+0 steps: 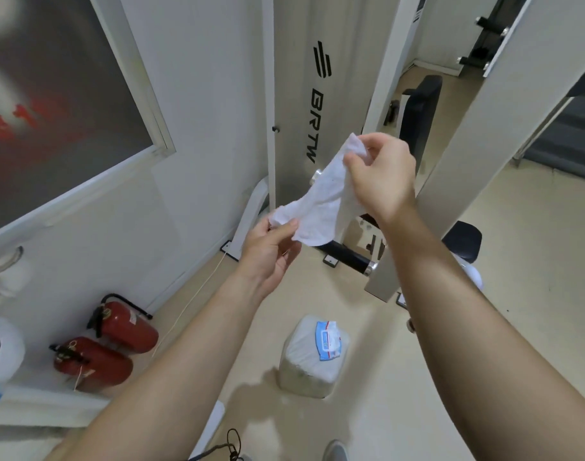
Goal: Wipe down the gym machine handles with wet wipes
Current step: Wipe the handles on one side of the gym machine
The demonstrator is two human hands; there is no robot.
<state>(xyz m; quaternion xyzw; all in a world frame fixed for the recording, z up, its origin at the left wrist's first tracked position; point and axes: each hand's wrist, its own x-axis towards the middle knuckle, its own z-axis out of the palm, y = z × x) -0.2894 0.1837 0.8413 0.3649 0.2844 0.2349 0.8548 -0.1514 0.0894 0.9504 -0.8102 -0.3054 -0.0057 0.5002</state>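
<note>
Both hands are holding a white wipe (321, 201) stretched in the air in front of the white machine column (292, 94). The left hand (271, 251) is pinching the wipe's lower corner between thumb and fingers, while the right hand (381, 178) is pinching its upper end. The wipes pack (314, 354) is lying on the floor below, and two red extinguishers (108, 344) are resting by the wall.

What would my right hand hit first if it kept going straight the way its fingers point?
Probably the white machine column marked BRTW: the right hand, pinching the top of the wipe, points up-left toward it. Depth is unclear.
</note>
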